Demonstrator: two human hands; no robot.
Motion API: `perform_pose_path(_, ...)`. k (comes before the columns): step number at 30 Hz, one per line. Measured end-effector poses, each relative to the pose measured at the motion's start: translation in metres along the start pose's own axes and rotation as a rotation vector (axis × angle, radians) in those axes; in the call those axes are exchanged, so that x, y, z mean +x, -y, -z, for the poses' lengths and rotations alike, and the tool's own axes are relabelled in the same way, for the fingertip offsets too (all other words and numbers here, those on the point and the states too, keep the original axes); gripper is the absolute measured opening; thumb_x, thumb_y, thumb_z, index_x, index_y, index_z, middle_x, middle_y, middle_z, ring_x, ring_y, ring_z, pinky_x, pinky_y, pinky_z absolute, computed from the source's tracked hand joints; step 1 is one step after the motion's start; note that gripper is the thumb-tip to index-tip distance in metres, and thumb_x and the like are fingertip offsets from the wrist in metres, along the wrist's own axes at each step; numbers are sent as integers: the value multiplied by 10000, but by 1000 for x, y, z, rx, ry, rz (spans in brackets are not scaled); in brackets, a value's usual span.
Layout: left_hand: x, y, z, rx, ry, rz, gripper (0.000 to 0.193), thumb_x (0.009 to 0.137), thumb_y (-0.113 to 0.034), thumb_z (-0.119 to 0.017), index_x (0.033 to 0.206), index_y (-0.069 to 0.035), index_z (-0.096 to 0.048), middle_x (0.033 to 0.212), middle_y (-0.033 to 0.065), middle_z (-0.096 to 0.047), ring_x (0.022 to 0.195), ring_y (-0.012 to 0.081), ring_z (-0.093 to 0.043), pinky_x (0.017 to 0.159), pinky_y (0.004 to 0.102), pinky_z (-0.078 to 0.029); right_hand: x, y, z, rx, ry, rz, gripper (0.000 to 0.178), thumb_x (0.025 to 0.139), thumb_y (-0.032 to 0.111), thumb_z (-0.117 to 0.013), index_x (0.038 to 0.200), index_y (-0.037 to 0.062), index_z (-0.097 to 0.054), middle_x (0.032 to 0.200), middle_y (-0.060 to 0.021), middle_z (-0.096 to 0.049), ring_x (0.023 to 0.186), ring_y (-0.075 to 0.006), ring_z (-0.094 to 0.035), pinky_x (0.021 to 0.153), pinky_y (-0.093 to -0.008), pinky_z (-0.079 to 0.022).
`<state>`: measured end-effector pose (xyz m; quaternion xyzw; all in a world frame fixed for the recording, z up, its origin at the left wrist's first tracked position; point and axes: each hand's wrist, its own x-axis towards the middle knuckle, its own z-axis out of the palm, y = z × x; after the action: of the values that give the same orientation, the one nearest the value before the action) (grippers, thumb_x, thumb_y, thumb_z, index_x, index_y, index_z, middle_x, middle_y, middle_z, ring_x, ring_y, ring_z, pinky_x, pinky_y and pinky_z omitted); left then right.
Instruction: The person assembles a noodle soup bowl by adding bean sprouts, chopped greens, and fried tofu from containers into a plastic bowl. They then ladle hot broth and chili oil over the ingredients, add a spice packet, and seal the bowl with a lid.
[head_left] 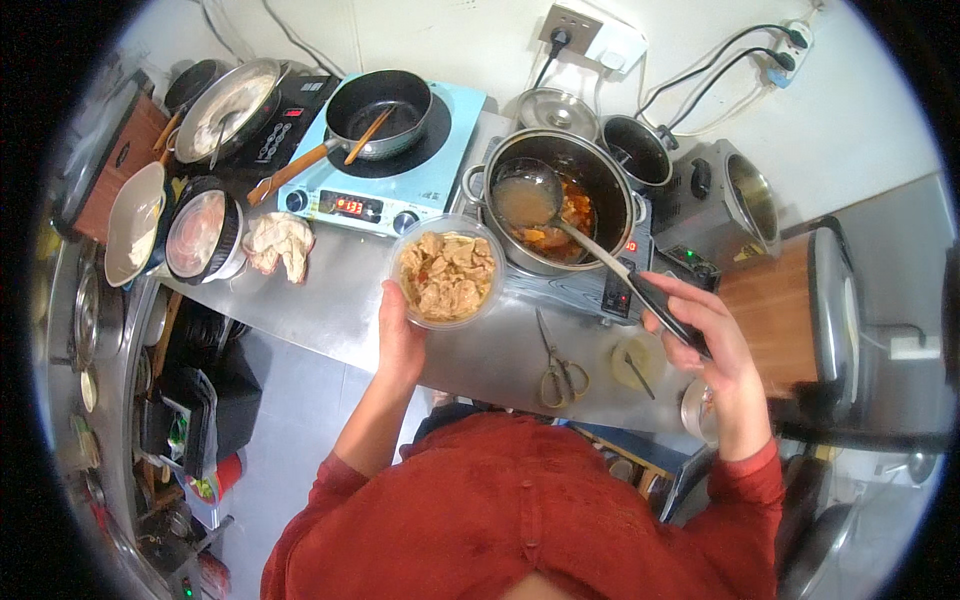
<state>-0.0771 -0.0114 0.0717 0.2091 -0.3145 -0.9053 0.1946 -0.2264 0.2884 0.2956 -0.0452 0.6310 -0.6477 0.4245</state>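
My left hand (400, 335) holds a round clear plastic container (448, 322) by its near left side, fingers wrapped under it. Pale brown chunks of meat (445, 275) fill the container. In my right hand (705, 335) is a ladle (600, 250), gripped by its black handle. The ladle's bowl, with cloudy broth in it, is inside a tall steel pot (640, 208) at the back right. Reddish-orange food and dark liquid lie in the pot beside the ladle. The container is just left of the pot, apart from it.
A saucepan (350, 115) with chopsticks stands on a blue induction cooker (470, 100). Scissors (560, 375) and a small pale dish (630, 350) lie on the steel counter (340, 300) near me. A crumpled cloth (280, 245), bowls and a large pan (225, 105) are at left.
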Motion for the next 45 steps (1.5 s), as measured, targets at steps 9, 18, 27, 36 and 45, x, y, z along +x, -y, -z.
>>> perform_pose_path(9,0,0,-4,0,13,-33,733,993,-571,-452,1476,-31,-340,1461,103,-445,1346,230,-436,1120,413,-347,-19,-15,-50,-253,14,-55,483,955,33,-534,1434,58,-481,985,-62,-656,604,-77,-525,517,-214,-419)
perform_pose_path(18,2,-3,-4,23,-9,-69,729,993,-565,-454,1471,-25,-351,1458,103,-458,1339,233,-451,1121,415,-350,-24,-25,-49,-1195,-169,547,544,841,12,-620,1376,45,-530,1020,-210,-634,917,-373,-635,835,-379,-503)
perform_pose_path(27,3,-4,0,19,-33,-49,773,974,-596,-457,1471,-13,-353,1469,116,-454,1348,245,-448,1124,419,-352,69,-51,32,-1251,-385,400,487,883,151,-601,1352,36,-538,1066,-270,-669,1029,-425,-644,872,-440,-508)
perform_pose_path(36,0,-9,0,29,-27,-71,820,953,-626,-465,1472,-1,-350,1480,123,-443,1362,249,-434,1128,419,-346,81,-37,48,-564,-274,79,422,916,113,-539,1335,79,-569,800,-77,-666,487,-103,-507,441,-256,-389)
perform_pose_path(45,1,-8,4,11,-32,-53,822,948,-630,-473,1478,-15,-347,1483,113,-442,1369,240,-424,1137,415,-330,52,-28,32,14,-178,-75,460,964,95,-484,1407,-21,-457,893,-112,-636,432,-82,-394,367,-215,-281)
